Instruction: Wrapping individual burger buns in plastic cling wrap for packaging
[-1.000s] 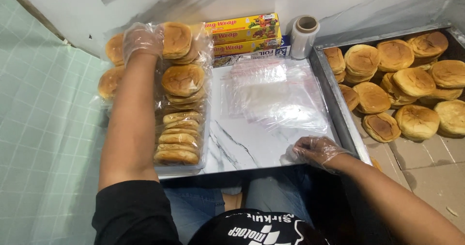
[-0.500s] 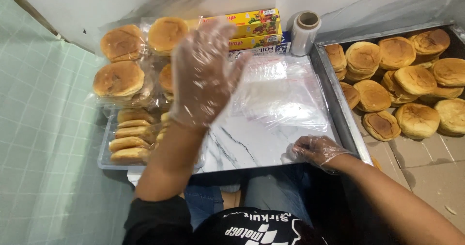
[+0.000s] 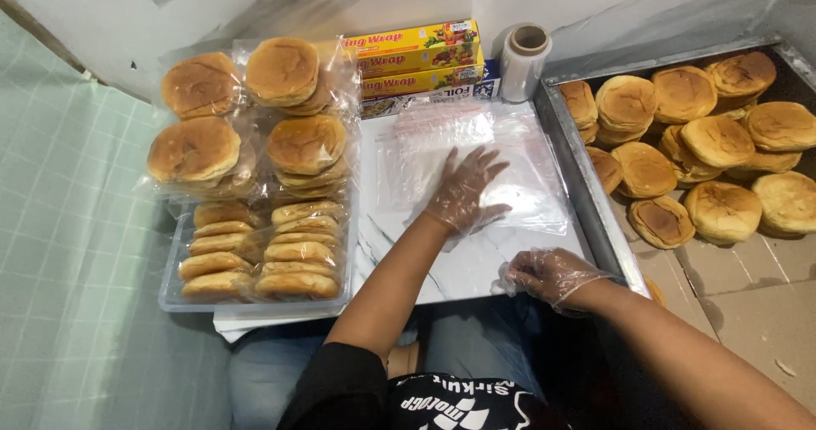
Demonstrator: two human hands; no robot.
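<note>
My left hand (image 3: 466, 190), in a thin clear glove, lies flat with spread fingers on a stack of clear plastic bags (image 3: 527, 162) on the white marble board (image 3: 450, 268). My right hand (image 3: 551, 274), also gloved, rests curled at the board's front right corner, touching its edge. To the left, bagged round buns (image 3: 255, 141) are piled in a clear tray (image 3: 174, 298). Loose golden buns (image 3: 714, 141) fill a metal tray (image 3: 586, 192) on the right.
Yellow wrap boxes (image 3: 416, 56) and a roll of clear film (image 3: 523, 60) stand at the back against the wall. A pale green tiled surface (image 3: 68, 251) lies to the left. Brown cardboard (image 3: 748, 302) lies at the lower right. My lap is under the board.
My left hand has left the bagged buns on the left pile, swung right and come down flat on the clear bags. My right hand has stayed at the board's corner.
</note>
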